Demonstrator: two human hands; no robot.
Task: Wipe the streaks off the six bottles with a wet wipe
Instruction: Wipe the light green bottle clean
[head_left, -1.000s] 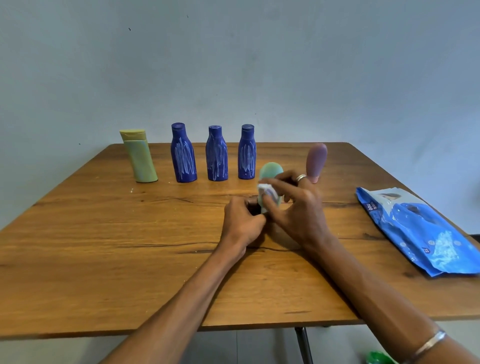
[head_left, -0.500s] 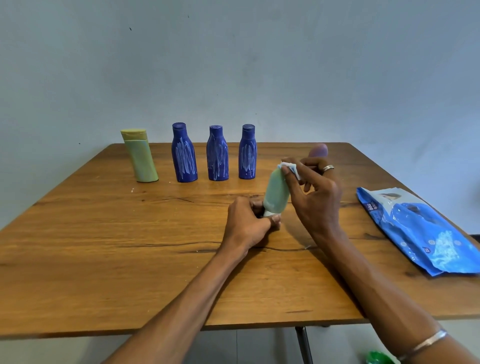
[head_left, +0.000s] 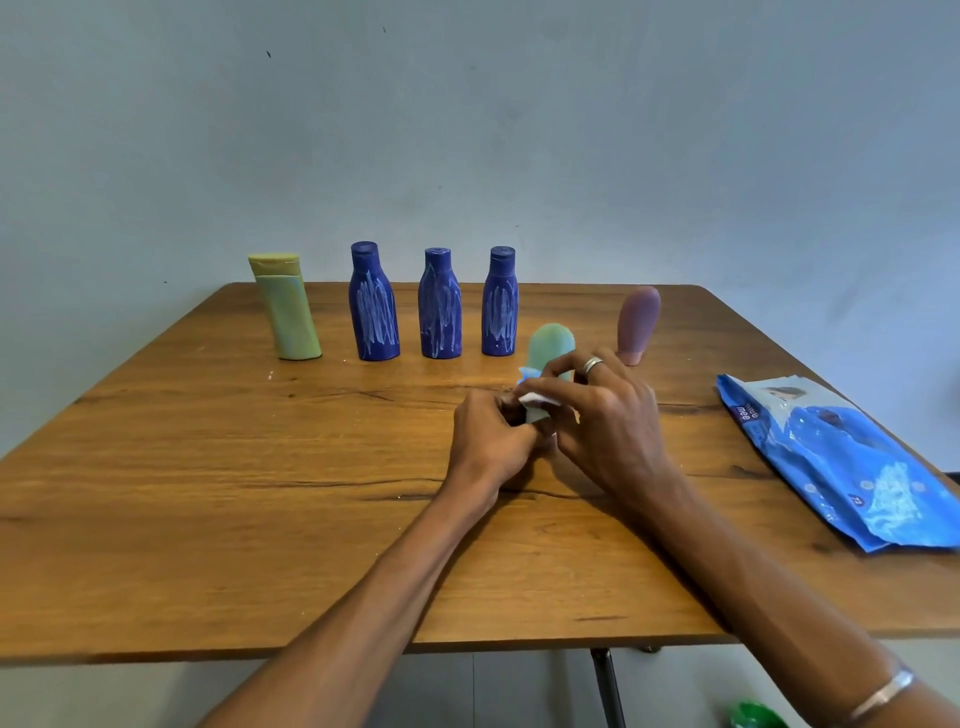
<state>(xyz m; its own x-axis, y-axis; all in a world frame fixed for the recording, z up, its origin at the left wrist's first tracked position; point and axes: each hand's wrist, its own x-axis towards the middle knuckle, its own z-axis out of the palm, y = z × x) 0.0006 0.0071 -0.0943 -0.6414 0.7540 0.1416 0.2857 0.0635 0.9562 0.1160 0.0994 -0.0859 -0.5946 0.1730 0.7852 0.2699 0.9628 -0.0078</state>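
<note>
- On a wooden table (head_left: 208, 493) against a pale wall, a yellow-green bottle (head_left: 288, 312) stands far left, leaning slightly, faint marks on its side.
- Beside it, three blue bottles (head_left: 439, 306) stand upright in a row, white streaks plainly unwiped.
- At centre, the left hand (head_left: 491, 447) grips the base of a small green bottle (head_left: 551, 345), its rounded end up, steadying it on the table.
- Wrapped round that bottle's lower body, the right hand (head_left: 605, 421) pinches a white wet wipe (head_left: 537, 397) against it.
- Likely light, smooth plastic, slippery once damp; best held low at the cap end, leaving the body free for rubbing.
- Behind the right hand, a mauve bottle (head_left: 638, 325) stands cap down, apart from both hands.
- Far right, a blue wipes packet (head_left: 852, 467) lies flat.
</note>
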